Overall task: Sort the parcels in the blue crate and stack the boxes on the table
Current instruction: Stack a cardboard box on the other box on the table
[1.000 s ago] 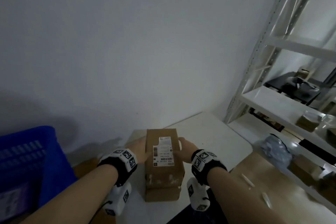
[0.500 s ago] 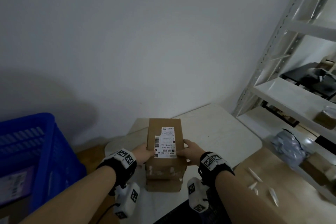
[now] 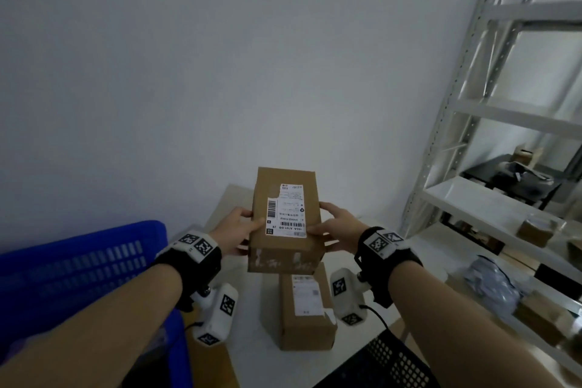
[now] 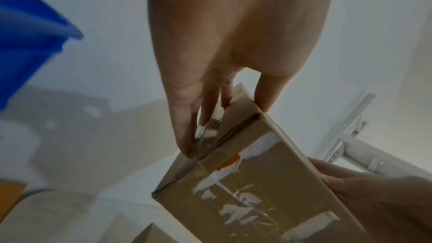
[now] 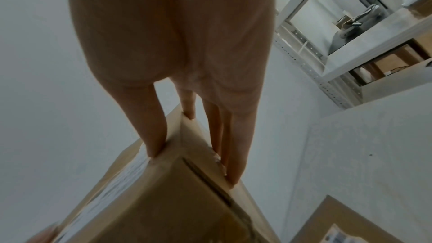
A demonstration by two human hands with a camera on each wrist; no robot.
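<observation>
I hold a brown cardboard box [image 3: 285, 257] with a white shipping label in the air, both hands on it. My left hand [image 3: 234, 231] grips its left side and my right hand [image 3: 338, 230] its right side, thumbs on the top face. In the left wrist view my fingers [image 4: 184, 128] press the box [image 4: 245, 182] along its taped end. In the right wrist view my thumb and fingers [image 5: 154, 136] pinch a corner of the box [image 5: 175, 200]. A second labelled box [image 3: 307, 324] lies below on the white table [image 3: 252, 340]. The blue crate [image 3: 78, 268] stands to the left.
A grey metal shelving rack [image 3: 491, 198] on the right holds small boxes and plastic bags. A black perforated object [image 3: 381, 362] sits at the table's near edge. The plain wall is close behind the table.
The labelled box rested on the lower box before. Both hands have now raised it off and away from me, so the lower box's label shows.
</observation>
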